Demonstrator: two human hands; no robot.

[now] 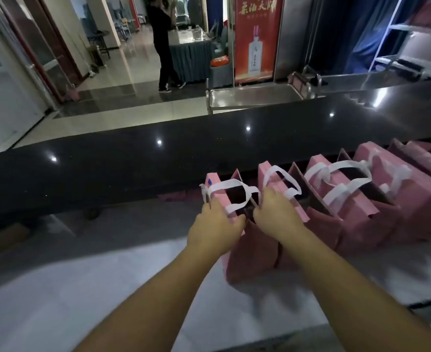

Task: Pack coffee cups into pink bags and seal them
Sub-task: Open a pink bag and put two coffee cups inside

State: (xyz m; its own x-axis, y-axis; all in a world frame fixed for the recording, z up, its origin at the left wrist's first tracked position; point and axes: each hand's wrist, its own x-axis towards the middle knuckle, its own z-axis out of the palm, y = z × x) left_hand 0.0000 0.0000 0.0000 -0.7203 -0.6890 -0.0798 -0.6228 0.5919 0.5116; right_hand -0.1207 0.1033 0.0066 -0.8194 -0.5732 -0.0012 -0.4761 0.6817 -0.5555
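A pink paper bag (250, 250) with white ribbon handles (234, 194) is stood upright on the pale worktop (82, 288), leftmost in a row of like bags (356, 199) against a black counter (133, 168). Its open mouth is gripped at the near rim by the left hand (214, 229) and the right hand (277, 212), fingers curled over the edge. The inside is seen dark.

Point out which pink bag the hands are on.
The leftmost pink bag: left hand and right hand grip its top; the others stand untouched.
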